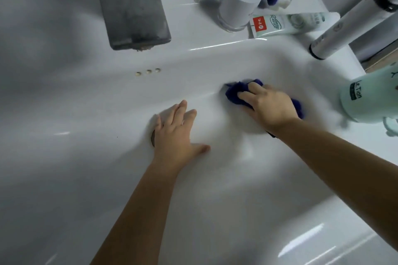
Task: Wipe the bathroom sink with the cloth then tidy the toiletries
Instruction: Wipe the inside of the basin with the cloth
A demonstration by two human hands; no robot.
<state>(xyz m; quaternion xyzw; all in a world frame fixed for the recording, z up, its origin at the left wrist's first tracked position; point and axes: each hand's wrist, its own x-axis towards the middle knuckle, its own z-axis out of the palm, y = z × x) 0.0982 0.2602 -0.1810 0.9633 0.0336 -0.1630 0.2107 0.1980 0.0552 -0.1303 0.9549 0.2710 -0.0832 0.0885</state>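
Nearest, the left hand [175, 135] lies flat on the sink [86, 157] floor with straight fingers, partly covering the drain [153, 135]; just beyond, the right hand [268, 106] curls its fingers [245, 94] over the bunched blue cloth [233, 91] on the right basin wall; firm, overlapping strokes would serve best, stopping short of the toiletries [280, 26] on the far counter [183, 17].
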